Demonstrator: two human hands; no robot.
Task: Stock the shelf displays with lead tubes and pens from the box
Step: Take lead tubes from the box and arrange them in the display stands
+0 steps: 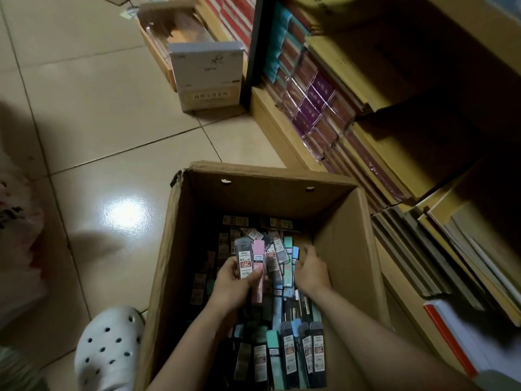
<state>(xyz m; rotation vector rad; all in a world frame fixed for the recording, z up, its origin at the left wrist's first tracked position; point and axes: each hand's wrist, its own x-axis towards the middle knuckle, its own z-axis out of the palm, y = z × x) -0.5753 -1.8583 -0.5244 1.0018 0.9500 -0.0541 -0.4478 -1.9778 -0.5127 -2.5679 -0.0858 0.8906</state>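
An open cardboard box (346,238) stands on the tiled floor, filled with several lead tubes (293,359) in grey, pink, green and blue. My left hand (231,283) grips a fanned bunch of lead tubes (255,258) above the pile, a grey one with a 0.7 label and a pink one in front. My right hand (310,270) reaches down among the tubes by the box's right wall, fingers curled into the pile; what they hold is hidden.
Wooden shelves (282,128) on the right hold stacked wrapped notebooks (315,103) and books. A white carton (207,77) and a brown box (166,26) stand on the floor beyond. A white clog (108,348) is left of the box, a plastic bag (17,221) at far left.
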